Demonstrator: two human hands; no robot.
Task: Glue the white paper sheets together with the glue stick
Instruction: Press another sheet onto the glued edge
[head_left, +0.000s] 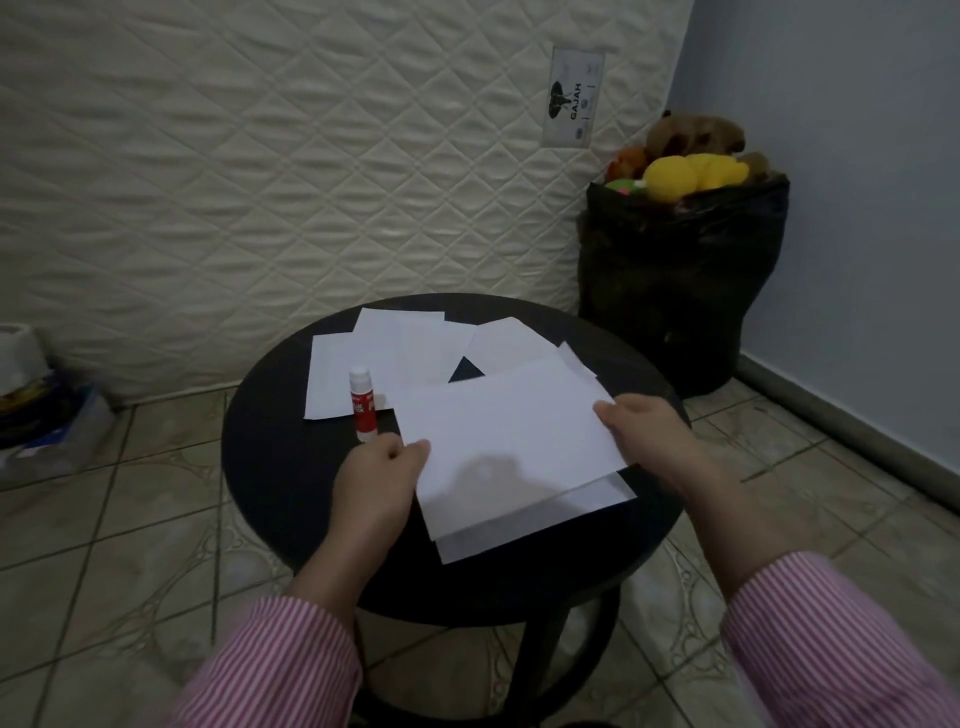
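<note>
A white paper sheet (509, 441) hangs slightly above the round black table (280, 452), held at both short ends. My left hand (379, 483) pinches its left edge with thumb on top. Its right edge is gripped by my right hand (644, 431). A second white sheet (571, 512) lies flat on the table just beneath, sticking out at the front and right. Several more white sheets (410, 348) are spread over the far half of the table. The glue stick (362, 405), red with a white cap, stands upright left of the held sheet, capped.
A quilted mattress (260, 182) leans against the wall behind the table. A black bag (675, 291) full of plush toys stands at the back right by the blue wall. A box of clutter (41, 415) sits on the tiled floor at the left.
</note>
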